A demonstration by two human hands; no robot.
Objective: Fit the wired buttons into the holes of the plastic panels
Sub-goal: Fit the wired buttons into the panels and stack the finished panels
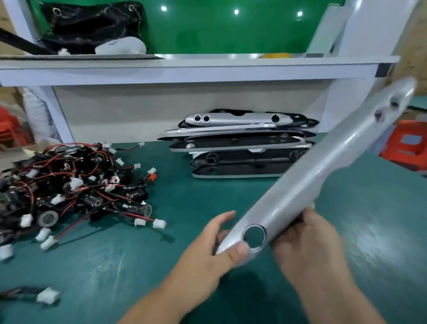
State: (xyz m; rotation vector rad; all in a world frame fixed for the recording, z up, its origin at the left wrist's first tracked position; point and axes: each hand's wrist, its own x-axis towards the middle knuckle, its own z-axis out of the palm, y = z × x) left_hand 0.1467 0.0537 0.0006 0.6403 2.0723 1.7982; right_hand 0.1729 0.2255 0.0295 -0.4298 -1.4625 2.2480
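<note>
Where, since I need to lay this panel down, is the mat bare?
Bare green mat lies between the button pile and the panel stack, in front of the pile left of the left hand, and right of the right hand. Crowded: far left and the back.

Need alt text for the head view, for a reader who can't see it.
The left hand and right hand hold a long silver panel tilted above the green table, its near hole empty. A pile of wired buttons lies left; stacked panels sit behind.

green-topped workbench [138, 261], white shelf [180, 71]
</note>
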